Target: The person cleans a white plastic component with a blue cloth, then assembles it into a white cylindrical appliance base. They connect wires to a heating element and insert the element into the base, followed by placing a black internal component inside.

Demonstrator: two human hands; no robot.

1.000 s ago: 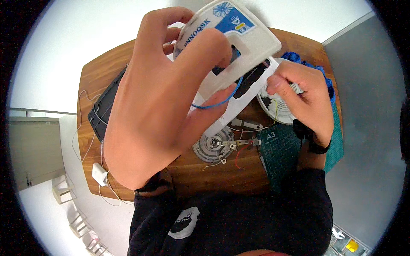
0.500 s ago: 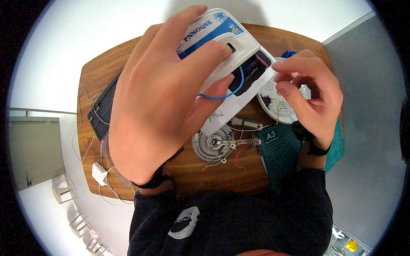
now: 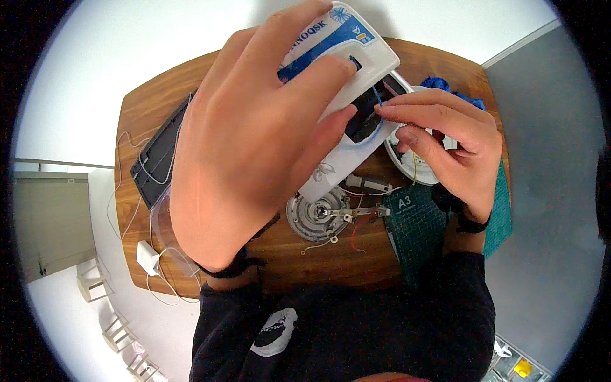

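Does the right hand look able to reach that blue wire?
Likely yes: the right hand has its fingertips at the blue wire, and the left hand, holding the white casing, isn't between them.

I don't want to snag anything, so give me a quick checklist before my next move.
1. Left hand gripping the white housing: ok.
2. Right hand at the blue wire: ok.
3. Blue wire firmly pinched: cannot tell.
4. Blue wire clear of the housing's dark opening: not ok, it crosses it.
5. Housing clear of the round metal plate: cannot tell, they overlap in view.
6. Red wire tucked away: not ok, loose.
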